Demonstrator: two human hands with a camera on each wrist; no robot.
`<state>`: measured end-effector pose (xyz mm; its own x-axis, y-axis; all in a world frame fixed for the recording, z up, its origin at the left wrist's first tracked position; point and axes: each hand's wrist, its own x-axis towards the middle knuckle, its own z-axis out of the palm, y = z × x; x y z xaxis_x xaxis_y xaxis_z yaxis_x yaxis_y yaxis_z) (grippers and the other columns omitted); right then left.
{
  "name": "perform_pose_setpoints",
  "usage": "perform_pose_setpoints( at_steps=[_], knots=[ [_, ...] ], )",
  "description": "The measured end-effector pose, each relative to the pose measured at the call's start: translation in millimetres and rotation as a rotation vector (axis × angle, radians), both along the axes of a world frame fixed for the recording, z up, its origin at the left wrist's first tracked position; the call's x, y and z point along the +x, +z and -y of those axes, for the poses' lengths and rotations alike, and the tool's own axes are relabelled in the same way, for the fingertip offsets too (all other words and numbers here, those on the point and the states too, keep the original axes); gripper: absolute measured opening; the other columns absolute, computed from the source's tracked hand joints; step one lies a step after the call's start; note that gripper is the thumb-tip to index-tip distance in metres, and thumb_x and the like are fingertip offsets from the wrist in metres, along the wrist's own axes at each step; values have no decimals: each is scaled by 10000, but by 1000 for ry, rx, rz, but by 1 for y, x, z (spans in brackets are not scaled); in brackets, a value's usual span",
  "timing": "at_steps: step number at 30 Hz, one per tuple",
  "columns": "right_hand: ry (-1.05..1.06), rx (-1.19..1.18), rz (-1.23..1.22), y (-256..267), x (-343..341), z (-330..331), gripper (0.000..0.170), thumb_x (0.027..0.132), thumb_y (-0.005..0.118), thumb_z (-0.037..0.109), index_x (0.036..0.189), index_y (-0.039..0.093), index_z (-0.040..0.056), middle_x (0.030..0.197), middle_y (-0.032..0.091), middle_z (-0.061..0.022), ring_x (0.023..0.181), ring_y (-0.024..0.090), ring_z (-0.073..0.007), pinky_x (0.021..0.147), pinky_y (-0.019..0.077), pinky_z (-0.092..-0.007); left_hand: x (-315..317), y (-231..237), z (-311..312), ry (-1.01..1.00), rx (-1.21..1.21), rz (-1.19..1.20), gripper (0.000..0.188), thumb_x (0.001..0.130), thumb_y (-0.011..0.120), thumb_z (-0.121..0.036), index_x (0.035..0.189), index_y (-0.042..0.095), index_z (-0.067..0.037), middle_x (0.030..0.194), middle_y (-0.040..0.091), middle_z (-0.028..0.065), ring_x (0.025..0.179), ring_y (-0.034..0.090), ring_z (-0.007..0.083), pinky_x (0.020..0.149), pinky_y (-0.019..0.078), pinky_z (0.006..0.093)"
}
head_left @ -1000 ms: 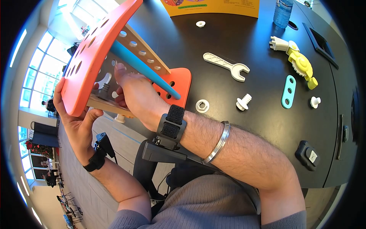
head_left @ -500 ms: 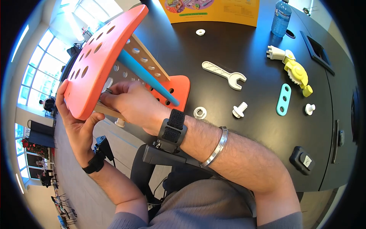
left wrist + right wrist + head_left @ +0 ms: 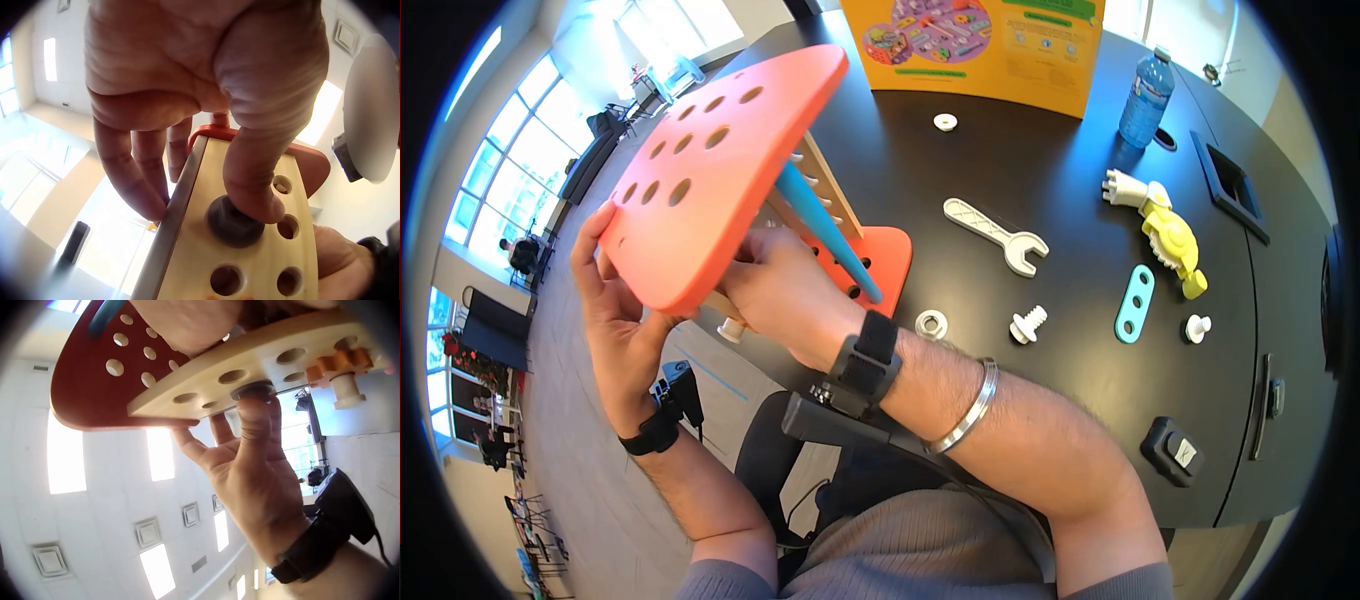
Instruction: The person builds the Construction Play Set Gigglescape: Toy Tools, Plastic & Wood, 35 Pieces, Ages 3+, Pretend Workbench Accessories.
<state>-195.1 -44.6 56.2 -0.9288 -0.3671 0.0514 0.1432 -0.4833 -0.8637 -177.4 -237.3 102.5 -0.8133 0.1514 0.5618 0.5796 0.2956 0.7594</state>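
Note:
The left hand (image 3: 625, 335) grips the near end of a perforated toy structure with a coral top panel (image 3: 700, 170). Its thumb presses a dark grey bolt head (image 3: 234, 222) against the perforated wooden side board (image 3: 200, 250); the other fingers lie around the edge. Under the coral panel the right hand (image 3: 795, 295) reaches inside, fingers bent, its fingertips and anything between them hidden. A blue rod (image 3: 825, 230) runs behind it to the coral lower panel (image 3: 890, 262). In the right wrist view an orange gear (image 3: 340, 367) with a cream bolt sits on the board.
On the dark table lie a white wrench (image 3: 1000, 237), a white nut (image 3: 931, 324), a white bolt (image 3: 1028, 325), a teal strip (image 3: 1135, 304), a yellow toy piece (image 3: 1170, 240) and a black device (image 3: 1172, 451). A yellow box (image 3: 980, 50) and a water bottle (image 3: 1147, 100) stand behind.
The right hand has moved further under the coral panel, its fingers now out of sight in the head view. The structure appears tilted, showing more of its top face. The head view has shifted.

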Motion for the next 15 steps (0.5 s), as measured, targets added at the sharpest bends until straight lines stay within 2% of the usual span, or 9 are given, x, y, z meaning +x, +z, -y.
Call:
perform_pose_setpoints(
  at_steps=[1,4,8,9,10,11,12,13,15],
  knots=[
    [-94,-24,-10,-1,2,3,401,1072,763,338,865,691,2,766,658,-30,671,614,-128,577,504,-334,-3,-2,0,-6,-21,-46,1281,697,1074,-266,1727,321,-154,1638,546,135,1342,709,288,1142,609,463],
    [-79,27,-115,-5,2,-5,403,1106,703,326,895,686,-17,807,667,-23,700,609,-124,604,491,-346,-2,-3,0,-11,-33,-90,1274,722,1074,-266,1729,303,-154,1646,530,145,1328,702,264,1118,617,447],
    [-188,78,-245,5,11,-11,249,1140,567,185,1163,643,-52,896,697,-53,801,640,-134,687,506,-366,1,-1,-5,-32,-14,26,1156,836,1006,-125,1741,288,-155,1653,512,157,1355,673,234,1002,657,379],
    [-214,207,-331,8,15,-20,218,1118,534,104,1232,614,-65,904,731,-136,836,732,-238,728,551,-431,-2,-4,-4,-24,-73,-35,1151,835,999,-108,1743,294,-164,1661,506,161,1314,685,231,970,657,362],
    [-207,216,-344,16,19,-29,218,1118,534,104,1232,614,-65,904,731,-136,836,732,-238,728,551,-431,-3,-6,-5,-16,-131,-95,1147,833,992,-92,1745,301,-172,1668,500,165,1273,696,227,938,658,345],
    [-227,408,-407,22,24,-37,254,1125,509,105,1264,634,-67,1052,747,-204,984,737,-327,842,561,-461,-1,-6,-11,34,-40,-43,1190,693,983,31,1702,398,-204,1687,502,104,1199,680,240,921,630,350],
    [-247,601,-469,29,27,-45,294,1131,484,105,1296,655,-68,1200,762,-273,1131,742,-416,957,570,-491,0,-5,-16,39,-27,-50,1190,693,983,31,1702,398,-204,1687,502,104,1199,680,240,921,630,350],
    [-180,670,-472,37,28,-52,265,1099,489,62,1275,634,-72,1193,720,-359,1163,696,-526,969,555,-561,1,-2,-21,66,-51,-49,1185,701,980,24,1706,394,-205,1681,503,102,1210,679,242,905,634,346],
    [-243,713,-638,37,33,-57,262,1088,506,54,1291,611,-76,1167,721,-351,1145,699,-526,960,553,-574,2,-2,-29,95,-65,-48,1180,709,976,18,1709,390,-206,1675,504,100,1222,677,244,888,638,342]
  ],
)
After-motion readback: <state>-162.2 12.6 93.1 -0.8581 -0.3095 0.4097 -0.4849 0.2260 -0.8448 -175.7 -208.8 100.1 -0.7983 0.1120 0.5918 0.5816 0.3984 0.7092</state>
